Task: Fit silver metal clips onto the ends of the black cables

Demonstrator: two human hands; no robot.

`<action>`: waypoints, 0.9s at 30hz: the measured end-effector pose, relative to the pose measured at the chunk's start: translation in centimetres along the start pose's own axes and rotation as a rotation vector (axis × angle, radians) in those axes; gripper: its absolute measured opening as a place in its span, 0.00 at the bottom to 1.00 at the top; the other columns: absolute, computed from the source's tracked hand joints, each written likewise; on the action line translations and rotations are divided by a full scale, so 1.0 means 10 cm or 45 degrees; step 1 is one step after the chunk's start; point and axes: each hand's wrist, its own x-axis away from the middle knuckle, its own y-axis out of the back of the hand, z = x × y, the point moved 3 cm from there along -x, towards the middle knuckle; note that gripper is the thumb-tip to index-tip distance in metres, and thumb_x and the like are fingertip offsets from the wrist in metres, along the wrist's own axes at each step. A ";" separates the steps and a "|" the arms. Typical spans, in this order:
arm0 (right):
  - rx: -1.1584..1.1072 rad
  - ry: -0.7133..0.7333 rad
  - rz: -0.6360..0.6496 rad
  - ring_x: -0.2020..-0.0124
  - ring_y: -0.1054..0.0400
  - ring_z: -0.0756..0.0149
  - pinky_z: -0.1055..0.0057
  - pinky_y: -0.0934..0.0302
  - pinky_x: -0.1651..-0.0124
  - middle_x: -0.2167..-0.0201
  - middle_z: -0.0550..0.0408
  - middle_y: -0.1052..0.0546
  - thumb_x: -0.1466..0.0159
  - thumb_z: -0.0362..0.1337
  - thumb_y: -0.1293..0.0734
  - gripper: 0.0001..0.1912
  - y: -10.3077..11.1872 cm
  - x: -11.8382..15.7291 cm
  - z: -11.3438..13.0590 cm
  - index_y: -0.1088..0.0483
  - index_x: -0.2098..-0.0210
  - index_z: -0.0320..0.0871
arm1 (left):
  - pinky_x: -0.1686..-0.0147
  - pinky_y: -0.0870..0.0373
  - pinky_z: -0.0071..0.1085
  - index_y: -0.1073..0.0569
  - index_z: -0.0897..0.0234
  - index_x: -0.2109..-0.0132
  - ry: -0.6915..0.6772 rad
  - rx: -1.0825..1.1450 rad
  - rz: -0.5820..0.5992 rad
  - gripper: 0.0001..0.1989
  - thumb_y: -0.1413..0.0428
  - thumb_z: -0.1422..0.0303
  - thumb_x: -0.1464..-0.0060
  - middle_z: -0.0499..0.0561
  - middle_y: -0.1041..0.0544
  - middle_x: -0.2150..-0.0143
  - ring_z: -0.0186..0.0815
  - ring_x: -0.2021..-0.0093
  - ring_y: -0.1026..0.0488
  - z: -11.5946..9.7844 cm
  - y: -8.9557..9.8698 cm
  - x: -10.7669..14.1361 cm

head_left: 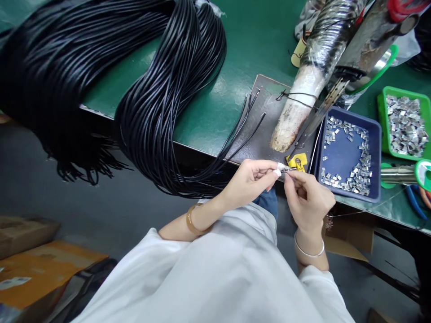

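My left hand is closed in a pinch on the end of a thin black cable, with white wrapping on the fingertips. Opposite it, my right hand pinches a tiny metal piece at the cable's tip; the fingers partly hide it. Just beyond the fingertips lies a yellow holder at the edge of a dark board. Several cable ends with bare tips rest on that board. A big bundle of black cables drapes over the table's front edge to the left.
A blue tray with small metal clips stands right of my hands, beside a green tray heaped with similar pieces. A foil-wrapped hose and a metal tool slant down over the board. Cardboard boxes lie lower left.
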 end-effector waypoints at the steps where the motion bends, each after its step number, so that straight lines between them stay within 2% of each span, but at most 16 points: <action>1: -0.007 0.018 0.019 0.83 0.35 0.78 0.79 0.39 0.73 0.80 0.65 0.27 0.36 0.33 0.29 0.04 -0.01 -0.02 0.01 0.26 0.61 0.45 | 0.76 0.39 0.24 0.21 0.72 0.57 -0.021 -0.029 0.001 0.15 0.43 0.62 0.39 0.45 0.33 0.78 0.26 0.78 0.38 0.01 0.00 0.01; 4: -0.038 -0.030 0.039 0.83 0.38 0.78 0.78 0.41 0.75 0.78 0.64 0.26 0.35 0.33 0.31 0.03 0.00 -0.04 0.01 0.28 0.61 0.45 | 0.74 0.38 0.24 0.21 0.72 0.54 -0.104 -0.110 -0.029 0.15 0.44 0.63 0.38 0.46 0.31 0.77 0.26 0.77 0.36 0.04 0.00 0.04; 7: -0.053 -0.126 0.001 0.84 0.40 0.77 0.76 0.43 0.76 0.79 0.66 0.29 0.35 0.35 0.29 0.07 0.06 -0.02 0.00 0.28 0.58 0.46 | 0.74 0.37 0.25 0.22 0.72 0.52 -0.145 -0.102 -0.060 0.16 0.44 0.63 0.38 0.46 0.31 0.77 0.27 0.77 0.35 0.05 0.00 0.06; 11: 0.004 -0.053 0.062 0.83 0.40 0.78 0.77 0.43 0.74 0.80 0.66 0.29 0.37 0.33 0.28 0.07 0.06 -0.02 0.04 0.27 0.59 0.46 | 0.73 0.34 0.25 0.22 0.72 0.51 -0.160 -0.094 -0.043 0.16 0.45 0.64 0.37 0.47 0.29 0.76 0.28 0.77 0.33 0.04 0.00 0.08; 13: 0.023 -0.014 0.059 0.82 0.38 0.78 0.77 0.43 0.73 0.78 0.65 0.27 0.36 0.32 0.29 0.05 0.04 -0.03 0.05 0.27 0.61 0.45 | 0.72 0.31 0.25 0.22 0.71 0.50 -0.223 -0.209 -0.042 0.15 0.46 0.65 0.36 0.48 0.27 0.76 0.28 0.76 0.30 0.03 0.02 0.09; 15: 0.007 0.054 0.083 0.81 0.37 0.78 0.77 0.43 0.73 0.78 0.65 0.27 0.36 0.31 0.29 0.05 0.03 -0.04 0.04 0.28 0.61 0.44 | 0.67 0.27 0.25 0.21 0.70 0.49 -0.403 -0.447 -0.051 0.14 0.47 0.68 0.35 0.52 0.21 0.70 0.31 0.71 0.25 0.01 0.04 0.11; 18: -0.084 0.102 0.222 0.81 0.38 0.78 0.77 0.43 0.73 0.79 0.65 0.28 0.35 0.31 0.31 0.03 0.02 -0.05 0.00 0.29 0.62 0.44 | 0.60 0.25 0.26 0.22 0.70 0.47 -0.733 -0.831 -0.023 0.14 0.49 0.74 0.35 0.57 0.17 0.59 0.33 0.62 0.20 -0.01 0.05 0.15; 21: -0.200 -0.017 0.287 0.83 0.41 0.78 0.76 0.44 0.75 0.80 0.65 0.30 0.35 0.33 0.30 0.02 0.06 -0.04 -0.05 0.27 0.62 0.45 | 0.61 0.25 0.24 0.22 0.70 0.49 -0.892 -0.908 -0.081 0.12 0.47 0.76 0.36 0.56 0.16 0.59 0.31 0.63 0.19 0.00 0.04 0.14; 23: -0.283 -0.138 0.145 0.83 0.40 0.77 0.75 0.45 0.78 0.80 0.65 0.31 0.35 0.34 0.30 0.05 0.10 -0.03 -0.06 0.26 0.59 0.47 | 0.62 0.26 0.22 0.21 0.70 0.55 -0.909 -0.827 -0.202 0.07 0.43 0.76 0.39 0.55 0.16 0.61 0.30 0.65 0.20 0.01 0.04 0.12; 25: -0.409 -0.243 -0.138 0.83 0.38 0.75 0.75 0.45 0.81 0.78 0.64 0.30 0.33 0.34 0.32 0.10 0.14 0.00 -0.06 0.27 0.53 0.48 | 0.69 0.30 0.21 0.21 0.70 0.59 -0.850 -0.725 -0.295 0.04 0.41 0.76 0.41 0.51 0.18 0.67 0.27 0.72 0.25 0.02 0.03 0.09; 27: -0.525 -0.295 -0.397 0.81 0.32 0.72 0.75 0.42 0.82 0.74 0.62 0.26 0.31 0.33 0.35 0.14 0.14 0.03 -0.06 0.31 0.47 0.48 | 0.76 0.38 0.20 0.20 0.70 0.62 -0.727 -0.625 -0.328 0.03 0.40 0.75 0.42 0.45 0.25 0.76 0.23 0.79 0.34 0.03 0.03 0.05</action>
